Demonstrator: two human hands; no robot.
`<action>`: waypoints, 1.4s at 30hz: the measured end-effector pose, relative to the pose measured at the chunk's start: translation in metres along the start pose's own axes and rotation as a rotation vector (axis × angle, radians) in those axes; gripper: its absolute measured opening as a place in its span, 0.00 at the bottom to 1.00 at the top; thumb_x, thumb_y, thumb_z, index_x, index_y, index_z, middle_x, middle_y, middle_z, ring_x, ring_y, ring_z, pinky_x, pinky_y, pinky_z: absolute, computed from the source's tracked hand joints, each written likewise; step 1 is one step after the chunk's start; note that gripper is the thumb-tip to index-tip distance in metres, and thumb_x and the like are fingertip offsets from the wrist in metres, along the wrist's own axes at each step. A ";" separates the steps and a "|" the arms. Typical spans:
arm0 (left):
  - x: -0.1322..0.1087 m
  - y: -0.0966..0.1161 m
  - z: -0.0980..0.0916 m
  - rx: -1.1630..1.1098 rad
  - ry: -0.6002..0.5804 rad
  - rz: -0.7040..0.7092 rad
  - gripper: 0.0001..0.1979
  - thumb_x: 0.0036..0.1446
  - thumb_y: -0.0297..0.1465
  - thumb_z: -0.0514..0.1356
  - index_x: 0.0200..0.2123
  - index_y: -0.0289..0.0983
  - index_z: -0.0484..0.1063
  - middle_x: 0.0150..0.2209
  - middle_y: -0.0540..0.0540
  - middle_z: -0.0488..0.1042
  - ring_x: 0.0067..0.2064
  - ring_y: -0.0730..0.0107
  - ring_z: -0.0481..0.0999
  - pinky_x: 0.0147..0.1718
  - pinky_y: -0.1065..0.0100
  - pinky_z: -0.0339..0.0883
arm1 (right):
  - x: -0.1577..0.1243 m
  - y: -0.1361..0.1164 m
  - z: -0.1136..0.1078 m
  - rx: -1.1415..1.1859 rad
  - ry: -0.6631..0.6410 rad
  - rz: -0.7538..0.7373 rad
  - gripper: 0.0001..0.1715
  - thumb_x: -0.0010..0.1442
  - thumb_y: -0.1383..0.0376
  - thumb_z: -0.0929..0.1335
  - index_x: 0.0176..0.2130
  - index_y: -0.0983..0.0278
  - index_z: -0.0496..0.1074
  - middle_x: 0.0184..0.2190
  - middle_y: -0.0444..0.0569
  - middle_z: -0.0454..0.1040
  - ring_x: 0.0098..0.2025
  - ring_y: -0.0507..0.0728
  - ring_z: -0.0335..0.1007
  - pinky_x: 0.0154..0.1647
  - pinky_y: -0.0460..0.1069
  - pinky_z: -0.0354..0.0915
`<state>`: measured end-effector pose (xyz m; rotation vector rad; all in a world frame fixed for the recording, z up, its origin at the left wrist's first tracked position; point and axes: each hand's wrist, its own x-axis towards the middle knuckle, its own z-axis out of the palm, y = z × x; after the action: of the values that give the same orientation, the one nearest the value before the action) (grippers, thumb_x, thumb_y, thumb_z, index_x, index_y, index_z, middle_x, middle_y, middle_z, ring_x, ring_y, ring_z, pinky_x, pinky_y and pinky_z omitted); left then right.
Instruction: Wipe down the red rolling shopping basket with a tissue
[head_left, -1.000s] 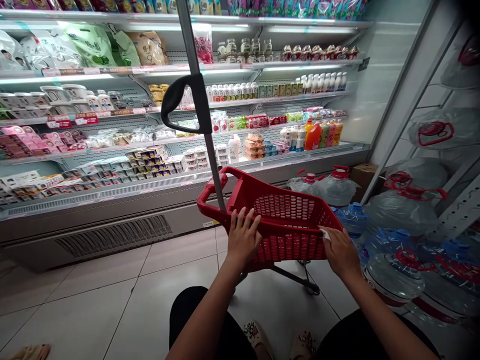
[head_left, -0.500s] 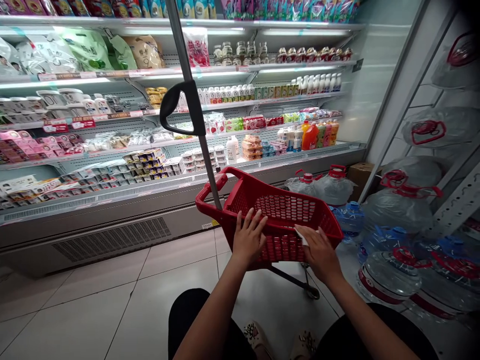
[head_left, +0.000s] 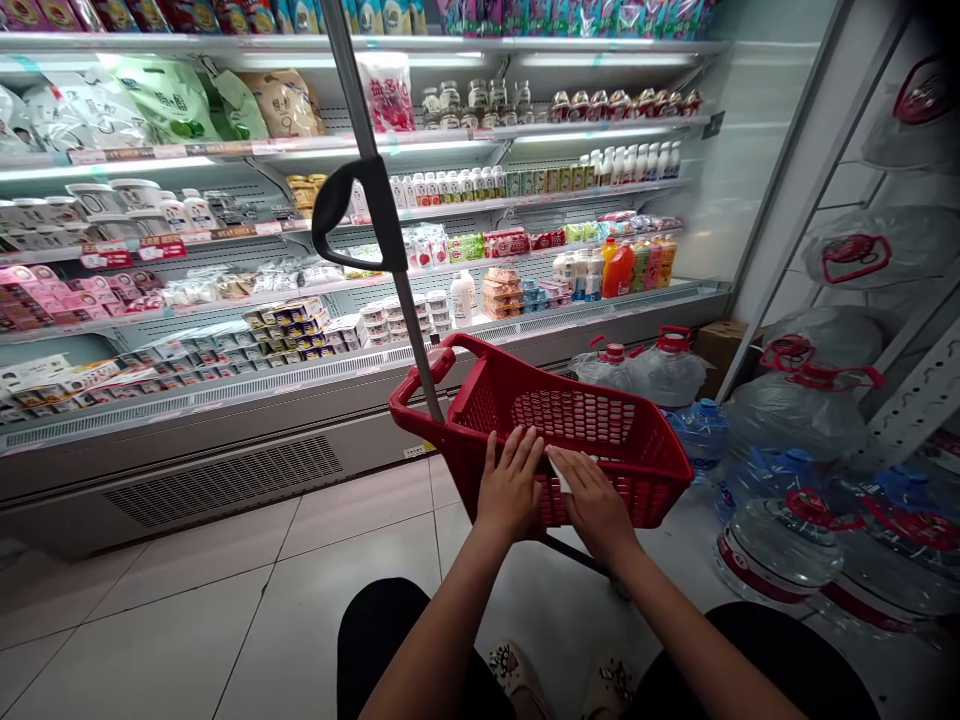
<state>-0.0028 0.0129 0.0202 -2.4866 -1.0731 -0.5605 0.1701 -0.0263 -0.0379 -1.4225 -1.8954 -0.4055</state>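
Note:
A red plastic shopping basket cart [head_left: 652,440] with pierced sides stands before me, its inside showing no goods. My left hand [head_left: 512,483] lies flat on its near side, just under the rim, with the fingers stretched out. Close to the right of it, my right hand [head_left: 598,508] presses a folded white cloth or tissue [head_left: 558,472] against the same side. Most of that white piece is hidden under the fingers. From the cart's handle end rises a grey metal pole [head_left: 415,330] with a black looped grip [head_left: 382,215].
Behind the cart runs an open refrigerated shelf unit [head_left: 225,395] stocked with yogurt, bottles and bags. Large water bottles [head_left: 780,550] stand on the floor and on a rack at the right. Pale floor tiles [head_left: 330,550] extend to the left. My knees flank the cart's near side.
My right hand has slid left along the cart's side with the white piece, coming close to the left hand. My left hand has shifted slightly right. The cart has barely moved.

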 end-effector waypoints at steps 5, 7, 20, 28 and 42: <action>-0.001 -0.013 -0.001 -0.022 0.005 -0.014 0.31 0.69 0.33 0.53 0.73 0.44 0.55 0.76 0.51 0.50 0.77 0.62 0.46 0.75 0.45 0.33 | -0.052 0.075 -0.030 -0.075 -0.013 0.108 0.34 0.70 0.65 0.57 0.72 0.60 0.58 0.65 0.51 0.70 0.69 0.64 0.62 0.71 0.64 0.58; 0.001 -0.015 0.000 -0.044 0.002 -0.034 0.29 0.69 0.34 0.53 0.72 0.44 0.58 0.75 0.51 0.51 0.76 0.60 0.46 0.75 0.44 0.32 | -0.071 0.100 -0.039 -0.107 0.017 0.189 0.32 0.71 0.62 0.57 0.71 0.59 0.60 0.63 0.52 0.72 0.67 0.64 0.65 0.69 0.65 0.61; 0.008 0.000 0.018 -0.091 -0.007 0.012 0.28 0.67 0.36 0.56 0.70 0.48 0.62 0.75 0.54 0.52 0.77 0.54 0.44 0.74 0.39 0.33 | -0.001 0.004 -0.008 -0.091 -0.004 -0.049 0.39 0.70 0.70 0.57 0.76 0.63 0.45 0.70 0.50 0.64 0.71 0.58 0.60 0.74 0.60 0.52; 0.020 -0.011 0.034 -0.145 -0.018 -0.177 0.31 0.72 0.42 0.49 0.75 0.44 0.50 0.77 0.49 0.44 0.77 0.58 0.42 0.75 0.43 0.34 | -0.061 0.044 -0.058 -0.183 -0.052 -0.006 0.41 0.70 0.70 0.57 0.77 0.57 0.41 0.71 0.46 0.63 0.70 0.57 0.62 0.77 0.62 0.44; 0.017 0.014 0.041 -0.264 -0.114 -0.149 0.29 0.74 0.47 0.46 0.74 0.50 0.52 0.77 0.54 0.44 0.77 0.50 0.40 0.74 0.45 0.42 | -0.065 0.027 -0.043 -0.099 -0.076 -0.057 0.41 0.69 0.71 0.58 0.76 0.58 0.47 0.67 0.46 0.68 0.67 0.56 0.66 0.72 0.58 0.58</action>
<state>0.0266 0.0341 -0.0083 -2.7076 -1.3114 -0.6480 0.2185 -0.0894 -0.0587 -1.4694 -2.0052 -0.4848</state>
